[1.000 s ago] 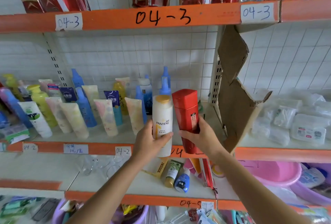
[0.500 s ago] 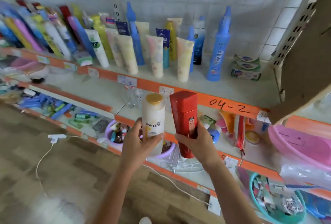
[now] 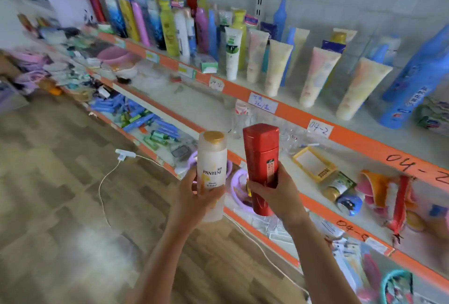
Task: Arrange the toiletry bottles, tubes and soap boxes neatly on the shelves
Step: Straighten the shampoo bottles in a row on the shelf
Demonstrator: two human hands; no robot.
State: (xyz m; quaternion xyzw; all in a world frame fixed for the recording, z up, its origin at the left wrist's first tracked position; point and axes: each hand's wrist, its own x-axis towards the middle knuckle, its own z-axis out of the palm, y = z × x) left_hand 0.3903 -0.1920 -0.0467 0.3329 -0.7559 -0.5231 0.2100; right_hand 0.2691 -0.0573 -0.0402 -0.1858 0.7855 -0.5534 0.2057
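My left hand (image 3: 194,197) grips a white Pantene bottle (image 3: 211,165) with a gold cap, held upright. Beside it, my right hand (image 3: 274,194) grips a tall red bottle (image 3: 263,158), also upright. Both bottles hang in the air in front of the orange-edged shelves, nearly touching each other. On the upper shelf (image 3: 286,109) marked 04-2 stand several pastel tubes (image 3: 315,75), a white and green tube (image 3: 232,53), blue bottles (image 3: 410,80) and, farther left, a row of tall coloured bottles (image 3: 167,29).
The middle shelf (image 3: 301,197) holds a yellow frame, a small green bottle (image 3: 339,186), a blue cap and red-orange items. Lower down are purple rings and blue packets. A white cable (image 3: 104,182) trails over the wooden floor at left. A green soap box (image 3: 207,65) lies on the upper shelf.
The view has swung left and down along the shelves, with more floor showing. Both hands keep hold of their bottles, side by side, now lower against the middle shelf.
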